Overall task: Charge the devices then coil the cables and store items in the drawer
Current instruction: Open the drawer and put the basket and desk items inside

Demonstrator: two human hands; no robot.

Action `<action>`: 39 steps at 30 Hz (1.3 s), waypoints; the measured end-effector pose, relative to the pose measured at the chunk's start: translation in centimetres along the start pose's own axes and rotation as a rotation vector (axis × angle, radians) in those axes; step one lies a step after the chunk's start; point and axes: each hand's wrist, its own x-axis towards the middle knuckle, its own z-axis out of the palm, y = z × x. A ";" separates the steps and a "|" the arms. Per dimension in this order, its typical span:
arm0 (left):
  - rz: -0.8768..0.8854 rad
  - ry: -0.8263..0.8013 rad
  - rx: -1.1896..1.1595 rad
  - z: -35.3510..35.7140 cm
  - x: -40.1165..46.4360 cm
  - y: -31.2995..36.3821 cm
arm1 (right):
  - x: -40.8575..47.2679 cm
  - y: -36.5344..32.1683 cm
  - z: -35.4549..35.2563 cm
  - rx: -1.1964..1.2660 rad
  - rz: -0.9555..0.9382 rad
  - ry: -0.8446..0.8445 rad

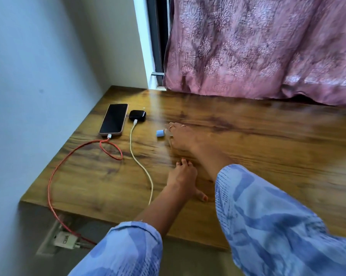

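Our sleeves (267, 226): we wear blue patterned sleeves, at 6 o'clock, closest to us.
Plug block (65, 238): a white charger sits in the wall socket at 8 o'clock, below the table edge. The red cable runs into it.
Our left hand (183, 177): it rests on the wooden table (267, 146) near the middle. The fingers look loose and the thumb sticks out. It holds nothing.
Red cable (54, 172): it loops over the table at 9 o'clock and goes up to the phone.
White cable (141, 164): it lies just beside our left hand and runs up toward 11 o'clock.
Our right hand (185, 139): it reaches out past the left hand. It is blurry. Its fingertips are at a small blue thing, but we cannot tell if it holds it.
Small blue thing (160, 133): it lies on the table, right at our right fingertips.
Phone (113, 119): it lies flat at 10 o'clock, screen dark, with the red cable plugged in.
Black earbud case (137, 115): it sits just beside the phone, with the white cable plugged in.
Pink curtain (257, 46): it hangs at 12 o'clock, at the far edge of the table.
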 end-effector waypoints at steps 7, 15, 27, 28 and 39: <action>0.053 -0.051 -0.079 0.6 1.0 -0.3 | 1.9 -1.3 0.6 -0.094 0.070 0.080; 0.021 -0.110 -0.006 0.2 0.4 0.3 | -2.1 0.7 -0.4 0.227 0.166 0.155; 0.077 -0.005 -0.039 1.8 -2.3 8.1 | -22.2 13.0 -1.8 0.732 0.603 0.472; 0.131 -0.008 -0.020 2.4 -2.5 10.0 | -24.5 13.8 -1.7 0.733 0.638 0.506; 0.542 -0.091 0.130 8.4 -7.9 30.2 | -54.4 21.1 -0.5 0.735 0.989 0.755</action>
